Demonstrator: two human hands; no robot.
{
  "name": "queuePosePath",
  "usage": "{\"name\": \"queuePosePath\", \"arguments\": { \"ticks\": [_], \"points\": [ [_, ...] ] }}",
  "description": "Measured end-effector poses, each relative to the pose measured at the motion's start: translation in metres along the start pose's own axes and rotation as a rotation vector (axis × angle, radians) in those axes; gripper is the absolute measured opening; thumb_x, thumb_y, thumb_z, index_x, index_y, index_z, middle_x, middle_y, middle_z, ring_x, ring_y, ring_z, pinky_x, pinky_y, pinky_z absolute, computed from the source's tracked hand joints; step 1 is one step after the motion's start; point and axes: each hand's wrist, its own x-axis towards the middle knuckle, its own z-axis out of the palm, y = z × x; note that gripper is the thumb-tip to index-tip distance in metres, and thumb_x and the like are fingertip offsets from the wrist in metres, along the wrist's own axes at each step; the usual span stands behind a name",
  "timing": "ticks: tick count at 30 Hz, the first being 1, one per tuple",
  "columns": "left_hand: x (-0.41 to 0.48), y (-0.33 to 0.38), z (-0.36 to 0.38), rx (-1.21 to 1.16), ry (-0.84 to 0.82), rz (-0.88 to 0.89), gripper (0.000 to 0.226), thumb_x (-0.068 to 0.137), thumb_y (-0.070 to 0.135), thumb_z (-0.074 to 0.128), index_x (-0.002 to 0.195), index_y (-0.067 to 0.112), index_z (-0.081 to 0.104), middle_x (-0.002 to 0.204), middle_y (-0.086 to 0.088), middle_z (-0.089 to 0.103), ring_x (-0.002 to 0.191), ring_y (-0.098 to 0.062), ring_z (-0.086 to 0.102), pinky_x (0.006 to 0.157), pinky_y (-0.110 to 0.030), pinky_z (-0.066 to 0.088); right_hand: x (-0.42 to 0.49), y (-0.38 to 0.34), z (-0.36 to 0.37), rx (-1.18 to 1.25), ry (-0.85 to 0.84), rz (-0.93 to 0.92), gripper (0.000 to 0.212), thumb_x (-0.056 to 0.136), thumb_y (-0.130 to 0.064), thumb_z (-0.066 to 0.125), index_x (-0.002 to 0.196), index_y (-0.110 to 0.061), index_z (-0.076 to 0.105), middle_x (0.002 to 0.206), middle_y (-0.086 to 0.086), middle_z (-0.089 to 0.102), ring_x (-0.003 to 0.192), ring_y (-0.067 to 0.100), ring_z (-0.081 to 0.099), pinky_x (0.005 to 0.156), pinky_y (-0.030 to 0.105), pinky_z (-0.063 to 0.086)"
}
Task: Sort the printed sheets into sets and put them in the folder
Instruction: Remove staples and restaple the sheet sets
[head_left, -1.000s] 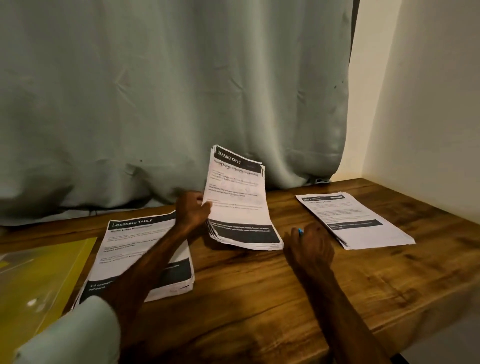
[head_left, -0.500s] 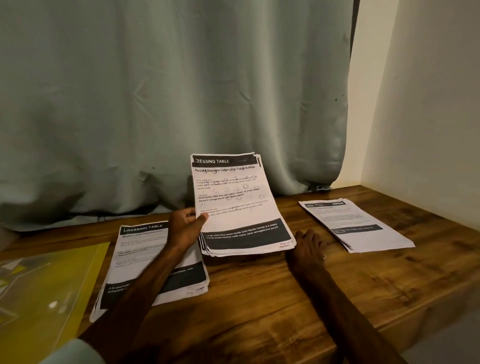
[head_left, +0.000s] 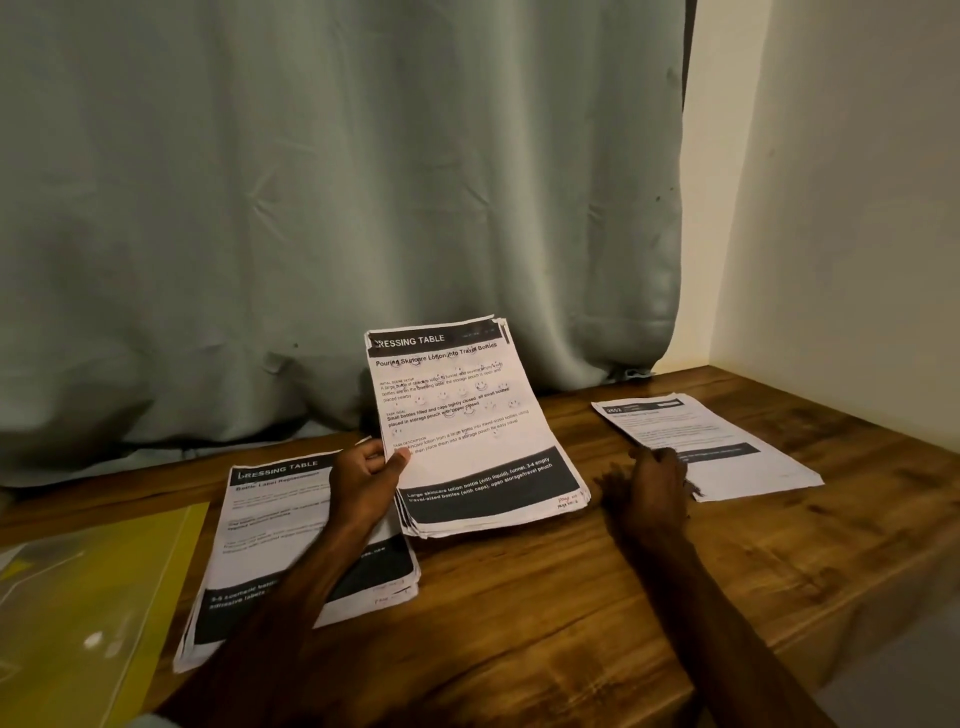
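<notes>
My left hand (head_left: 363, 483) pinches the left edge of a stack of printed sheets (head_left: 467, 426) headed "DRESSING TABLE". That stack is tilted up, with its lower edge on the wooden table (head_left: 571, 613). Under my left forearm a second stack (head_left: 275, 525) lies flat. At the right lies a third stack (head_left: 727, 441). My right hand (head_left: 649, 488) is blurred, low over the table at that stack's left edge, and I see nothing held in it. A yellow folder (head_left: 88, 597) lies at the far left.
A grey-green curtain (head_left: 311, 208) hangs along the back of the table. A pale wall (head_left: 857, 234) closes the right side. The table's front edge runs diagonally at the lower right.
My left hand has tilted the middle stack back so its printed face shows. My right hand has slid right from the table toward the right stack.
</notes>
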Motion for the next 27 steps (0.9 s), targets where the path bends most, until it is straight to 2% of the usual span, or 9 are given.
{"name": "queuePosePath", "arguments": {
  "ticks": [3,5,7,9,12,15,18,21,27],
  "points": [
    [0.000,0.000,-0.001,-0.047,0.040,-0.019,0.030,0.094,0.013,0.071,0.123,0.005,0.068,0.116,-0.016,0.074,0.085,-0.020,0.073,0.073,-0.033,0.060,-0.025,-0.027,-0.017,0.390,0.033,-0.100,0.042,0.100,-0.061,0.047,0.122,-0.028,0.060,0.128,0.003,0.059,0.122,0.022,0.056,0.098,0.040,0.050],
    [-0.001,-0.001,-0.001,-0.069,0.094,-0.030,0.029,0.094,0.014,0.071,0.122,0.006,0.068,0.114,-0.014,0.074,0.083,-0.016,0.072,0.070,-0.030,0.059,-0.040,-0.055,-0.029,0.804,-0.178,0.037,0.036,0.099,-0.063,0.045,0.107,-0.034,0.063,0.101,-0.010,0.069,0.094,0.008,0.068,0.076,0.025,0.052],
    [-0.003,-0.003,0.000,-0.078,0.147,-0.031,0.027,0.094,0.015,0.071,0.120,0.009,0.069,0.113,-0.012,0.074,0.081,-0.014,0.072,0.066,-0.029,0.058,-0.041,-0.074,-0.027,1.165,-0.397,0.237,0.048,0.091,-0.066,0.052,0.112,-0.025,0.067,0.093,-0.006,0.077,0.083,0.010,0.075,0.066,0.026,0.055],
    [-0.008,-0.005,0.004,-0.098,0.189,-0.026,0.025,0.094,0.014,0.071,0.119,0.010,0.069,0.113,-0.012,0.074,0.085,-0.017,0.073,0.068,-0.030,0.059,-0.042,-0.083,-0.022,1.309,-0.494,0.294,0.058,0.079,-0.062,0.063,0.118,-0.019,0.066,0.100,0.004,0.077,0.087,0.019,0.077,0.065,0.033,0.061],
    [-0.016,-0.004,0.013,-0.118,0.223,-0.010,0.023,0.095,0.012,0.069,0.118,0.010,0.069,0.113,-0.007,0.073,0.088,-0.018,0.073,0.070,-0.028,0.060,-0.050,-0.083,-0.007,1.392,-0.593,0.193,0.055,0.084,-0.036,0.075,0.134,-0.019,0.057,0.119,0.012,0.073,0.105,0.033,0.073,0.089,0.054,0.059],
    [-0.022,-0.002,0.021,-0.120,0.245,0.006,0.021,0.096,0.011,0.068,0.117,0.009,0.068,0.104,0.000,0.070,0.079,-0.004,0.068,0.060,-0.014,0.055,-0.051,-0.076,0.003,1.494,-0.621,0.130,0.053,0.088,-0.015,0.074,0.137,-0.018,0.055,0.127,0.013,0.070,0.116,0.035,0.068,0.101,0.060,0.050],
    [-0.028,-0.001,0.029,-0.150,0.262,0.008,0.021,0.096,0.012,0.069,0.116,0.009,0.069,0.103,0.002,0.070,0.081,-0.005,0.069,0.060,-0.014,0.055,-0.048,-0.074,0.008,1.589,-0.644,0.175,0.051,0.089,-0.006,0.070,0.137,-0.014,0.054,0.129,0.015,0.069,0.120,0.034,0.066,0.103,0.060,0.049],
    [-0.033,-0.002,0.036,-0.218,0.259,-0.005,0.024,0.096,0.014,0.068,0.120,0.013,0.068,0.107,0.000,0.073,0.093,-0.013,0.073,0.071,-0.027,0.061,-0.053,-0.076,0.012,1.539,-0.639,0.185,0.050,0.090,-0.005,0.069,0.137,-0.013,0.055,0.126,0.015,0.070,0.117,0.033,0.068,0.102,0.059,0.050],
    [-0.032,0.013,0.034,-0.360,0.066,-0.035,0.026,0.088,0.007,0.076,0.109,0.020,0.069,0.101,0.005,0.076,0.092,-0.006,0.074,0.073,-0.021,0.060,-0.036,-0.070,0.001,1.343,-0.395,0.312,0.031,0.089,-0.014,0.075,0.116,-0.024,0.064,0.109,0.010,0.076,0.102,0.034,0.072,0.090,0.061,0.056]
  ]
}}
